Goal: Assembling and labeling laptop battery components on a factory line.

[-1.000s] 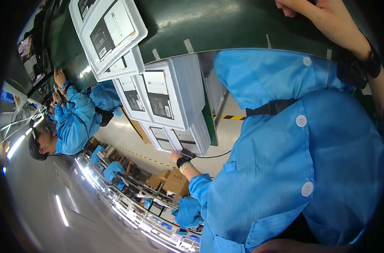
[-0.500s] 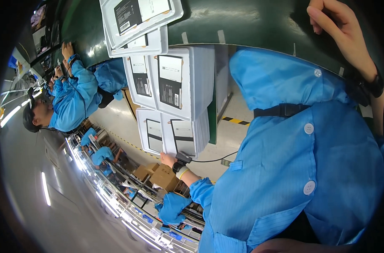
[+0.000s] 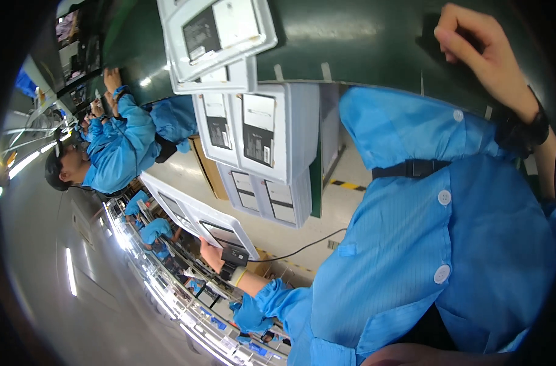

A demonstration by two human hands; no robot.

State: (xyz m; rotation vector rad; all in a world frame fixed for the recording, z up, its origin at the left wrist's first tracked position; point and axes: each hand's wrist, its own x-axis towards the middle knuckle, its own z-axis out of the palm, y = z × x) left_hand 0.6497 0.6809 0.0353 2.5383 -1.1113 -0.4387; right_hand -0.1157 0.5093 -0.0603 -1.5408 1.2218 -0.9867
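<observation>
Left hand [image 3: 212, 254] pinches a white tray [image 3: 192, 215] by its edge – tray sits at left, just beside the stacked trays [image 3: 307, 131]. Flat dark-framed packs [image 3: 175, 208] in it. Right hand [image 3: 478, 46] loosely curled, narrow thumb gap, over green table [image 3: 345, 36] – contact unclear. More trays [image 3: 241, 55] farther, overlapping table.

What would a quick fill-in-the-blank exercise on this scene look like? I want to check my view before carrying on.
1. The white tray apart from the stacked trays is in the person's ____ hand.
2. The table near the other hand is coloured ____.
3. The floor tape is striped yellow and ____.

Missing words: left; green; black.
</observation>
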